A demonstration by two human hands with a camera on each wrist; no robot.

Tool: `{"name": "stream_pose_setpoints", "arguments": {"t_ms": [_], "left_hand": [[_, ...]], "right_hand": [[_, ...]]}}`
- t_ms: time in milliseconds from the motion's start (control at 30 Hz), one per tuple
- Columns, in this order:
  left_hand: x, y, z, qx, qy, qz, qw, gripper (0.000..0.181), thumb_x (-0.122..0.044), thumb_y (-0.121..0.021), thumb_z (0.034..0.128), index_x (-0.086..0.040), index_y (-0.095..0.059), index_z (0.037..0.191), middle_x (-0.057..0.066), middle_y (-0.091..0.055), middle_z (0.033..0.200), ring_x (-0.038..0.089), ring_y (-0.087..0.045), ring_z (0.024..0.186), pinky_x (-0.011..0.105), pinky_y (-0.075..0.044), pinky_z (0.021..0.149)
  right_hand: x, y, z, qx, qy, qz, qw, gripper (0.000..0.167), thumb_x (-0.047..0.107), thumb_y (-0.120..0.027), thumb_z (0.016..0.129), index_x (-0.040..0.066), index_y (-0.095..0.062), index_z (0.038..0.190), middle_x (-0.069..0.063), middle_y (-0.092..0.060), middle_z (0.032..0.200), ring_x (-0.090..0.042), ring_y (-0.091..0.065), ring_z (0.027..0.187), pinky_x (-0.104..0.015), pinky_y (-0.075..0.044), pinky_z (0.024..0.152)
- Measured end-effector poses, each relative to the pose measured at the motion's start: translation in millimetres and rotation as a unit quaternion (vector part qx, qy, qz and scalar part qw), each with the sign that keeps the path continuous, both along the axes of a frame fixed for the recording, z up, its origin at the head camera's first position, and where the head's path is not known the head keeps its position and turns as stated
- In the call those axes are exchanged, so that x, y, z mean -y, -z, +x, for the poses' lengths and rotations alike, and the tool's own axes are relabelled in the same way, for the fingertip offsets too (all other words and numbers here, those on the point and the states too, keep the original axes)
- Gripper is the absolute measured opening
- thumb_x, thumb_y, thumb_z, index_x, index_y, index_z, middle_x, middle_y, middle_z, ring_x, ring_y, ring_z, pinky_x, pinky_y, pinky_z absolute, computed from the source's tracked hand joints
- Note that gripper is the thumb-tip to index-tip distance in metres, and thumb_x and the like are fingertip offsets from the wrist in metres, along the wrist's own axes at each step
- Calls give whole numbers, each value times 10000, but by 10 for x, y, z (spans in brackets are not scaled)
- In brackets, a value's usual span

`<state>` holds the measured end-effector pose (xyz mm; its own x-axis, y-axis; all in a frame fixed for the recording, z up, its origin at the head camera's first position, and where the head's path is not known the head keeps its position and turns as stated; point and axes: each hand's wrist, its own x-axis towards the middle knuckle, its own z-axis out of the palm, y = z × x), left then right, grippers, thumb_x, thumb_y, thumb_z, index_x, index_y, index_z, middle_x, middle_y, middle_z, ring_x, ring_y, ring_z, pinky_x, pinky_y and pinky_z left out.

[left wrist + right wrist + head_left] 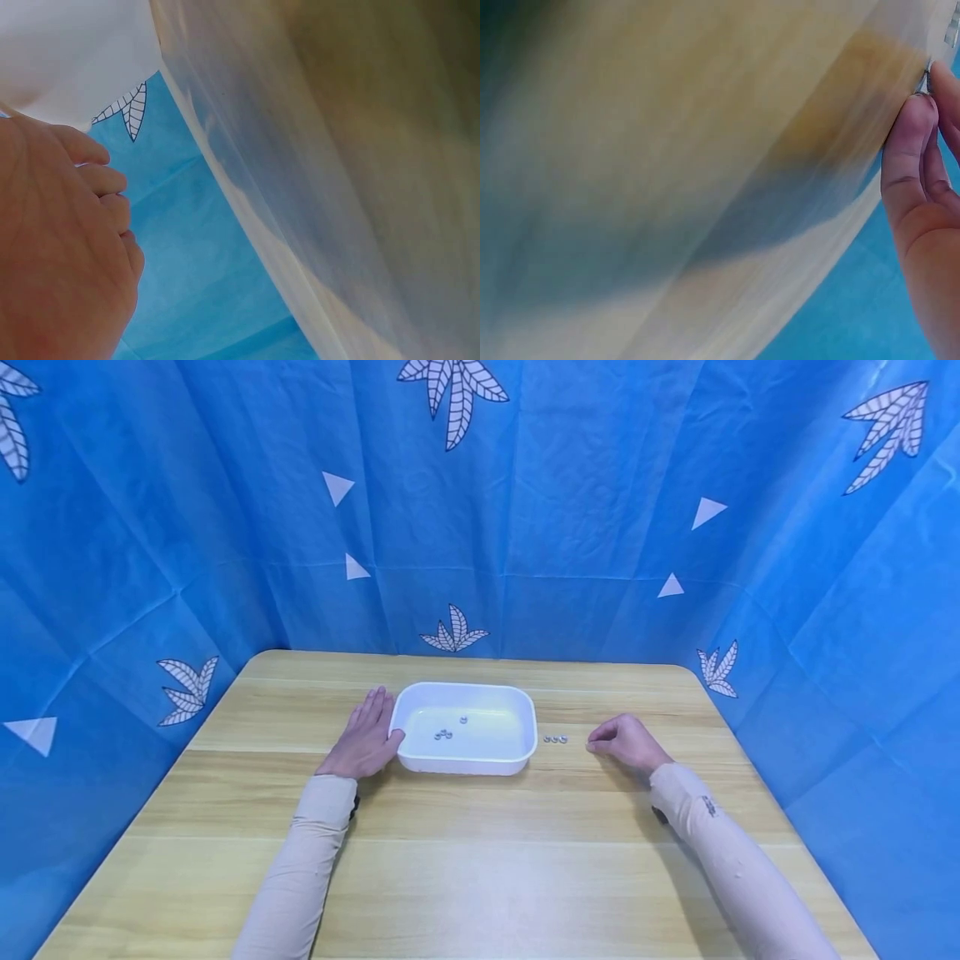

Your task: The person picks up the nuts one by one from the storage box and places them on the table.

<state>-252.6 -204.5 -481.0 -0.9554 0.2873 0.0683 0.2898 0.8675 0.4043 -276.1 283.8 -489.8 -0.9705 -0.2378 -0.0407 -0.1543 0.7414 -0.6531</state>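
A white tray (468, 767) holds several small metal pieces (443, 735). Flat beside its left wall lies the left hand (363, 739), fingers straight and thumb touching the rim; that hand (67, 240) also shows next to the white tray (75, 60) in the left wrist view. Right of the tray, three metal pieces (555, 739) lie in a short row on the table. Farther right the right hand (630, 743) is low over the tabletop; in the right wrist view the thumb and a finger of this hand (922, 172) pinch a small shiny metal piece (928, 78).
The light wood table (480, 860) extends in front of the tray and to both sides. A blue curtain (585, 527) with white leaf and triangle prints hangs behind the table and along its sides. Both forearms, in light sleeves, cross the table's front part.
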Motion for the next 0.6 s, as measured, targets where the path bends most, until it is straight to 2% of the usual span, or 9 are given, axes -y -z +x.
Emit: {"name": "stream_pose_setpoints", "arguments": {"t_ms": [267, 600], "left_hand": [[-2, -17, 13, 0, 12, 36, 10000, 724, -327, -337, 1068, 87, -111, 1617, 268, -10, 1727, 439, 11, 1620, 590, -42, 1320], [-14, -17, 15, 5, 3, 45, 10000, 728, -327, -341, 1064, 91, -115, 1615, 269, -5, 1727, 446, 9, 1618, 600, -45, 1316]], "right_hand": [[97, -31, -66, -206, -320, 187, 9991, 86, 101, -764, 914, 47, -813, 961, -101, -806, 950, -189, -721, 906, -391, -593, 872], [256, -90, -94, -185, -599, 246, 9977, 87, 74, -741, 919, 26, -801, 960, -118, -797, 935, -204, -719, 884, -407, -600, 874]]}}
